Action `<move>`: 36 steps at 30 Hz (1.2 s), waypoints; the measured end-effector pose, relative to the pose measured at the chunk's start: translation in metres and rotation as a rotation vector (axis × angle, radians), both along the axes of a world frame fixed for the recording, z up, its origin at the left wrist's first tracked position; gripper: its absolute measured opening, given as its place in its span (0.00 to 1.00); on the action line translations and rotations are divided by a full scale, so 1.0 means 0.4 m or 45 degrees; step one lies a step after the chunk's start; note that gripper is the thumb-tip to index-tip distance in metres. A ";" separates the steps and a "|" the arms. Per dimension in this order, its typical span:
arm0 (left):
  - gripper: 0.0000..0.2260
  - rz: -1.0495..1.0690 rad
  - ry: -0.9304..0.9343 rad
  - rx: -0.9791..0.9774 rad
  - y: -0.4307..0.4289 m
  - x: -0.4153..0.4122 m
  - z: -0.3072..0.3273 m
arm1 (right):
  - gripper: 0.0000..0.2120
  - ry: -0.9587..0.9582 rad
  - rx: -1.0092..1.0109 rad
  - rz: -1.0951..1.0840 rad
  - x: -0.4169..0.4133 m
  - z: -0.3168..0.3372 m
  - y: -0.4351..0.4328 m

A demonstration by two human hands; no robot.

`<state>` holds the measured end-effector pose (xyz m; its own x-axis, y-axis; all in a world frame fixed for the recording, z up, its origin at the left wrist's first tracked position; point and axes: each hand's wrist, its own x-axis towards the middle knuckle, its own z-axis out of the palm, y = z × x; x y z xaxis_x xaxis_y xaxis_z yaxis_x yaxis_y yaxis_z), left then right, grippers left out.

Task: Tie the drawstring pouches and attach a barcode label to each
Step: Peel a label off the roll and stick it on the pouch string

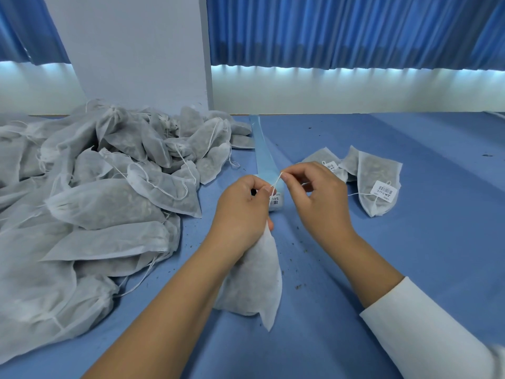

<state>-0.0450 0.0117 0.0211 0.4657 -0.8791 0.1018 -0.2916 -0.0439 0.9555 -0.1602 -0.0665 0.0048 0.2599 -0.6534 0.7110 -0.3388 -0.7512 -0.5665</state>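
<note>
White sleeve (426, 332) nearest; mid-table (410, 255), left hand (240, 212) grips the gathered neck of a pouch (254, 283) trailing toward the near edge, right hand (319, 192) pinches its thin drawstring (276, 181) taut; pouch looks light, soft, limp, so hold the neck, since the string probably slips.

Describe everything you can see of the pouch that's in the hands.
The pouch is white, thin, fabric-like and slightly see-through, with dark loose filling showing grey inside. The left hand grips its gathered neck. The body trails down toward the viewer to a pointed lower corner, apparently lying on the blue table. A thin white drawstring runs taut from the neck to the right hand, which pinches it.
</note>
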 end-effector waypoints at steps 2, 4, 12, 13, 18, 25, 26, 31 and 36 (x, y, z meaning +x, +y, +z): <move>0.08 0.013 0.008 -0.038 -0.002 -0.001 -0.002 | 0.02 -0.045 0.075 0.002 0.001 0.003 0.004; 0.07 0.052 0.031 -0.085 -0.001 -0.003 -0.008 | 0.03 -0.137 0.200 0.044 0.002 0.007 0.010; 0.19 0.111 0.540 0.038 -0.001 0.028 0.014 | 0.04 -0.259 0.132 0.199 0.012 0.016 0.057; 0.19 0.072 0.602 0.043 0.000 0.033 0.016 | 0.03 -0.264 0.089 0.210 0.013 0.016 0.061; 0.17 0.187 0.613 0.018 -0.014 0.060 0.005 | 0.03 -0.187 -0.111 0.255 0.016 0.005 0.072; 0.12 0.187 1.005 -0.285 -0.017 0.101 0.010 | 0.03 0.027 -0.111 0.288 0.023 -0.018 0.065; 0.10 0.152 1.085 -0.334 -0.018 0.105 0.011 | 0.03 0.057 -0.060 0.282 0.023 -0.019 0.063; 0.08 0.041 1.331 -0.399 -0.015 0.111 0.014 | 0.05 0.036 0.278 0.317 0.021 -0.014 0.056; 0.08 0.049 1.439 -0.460 -0.013 0.105 0.022 | 0.06 -0.074 0.456 0.356 0.020 -0.007 0.055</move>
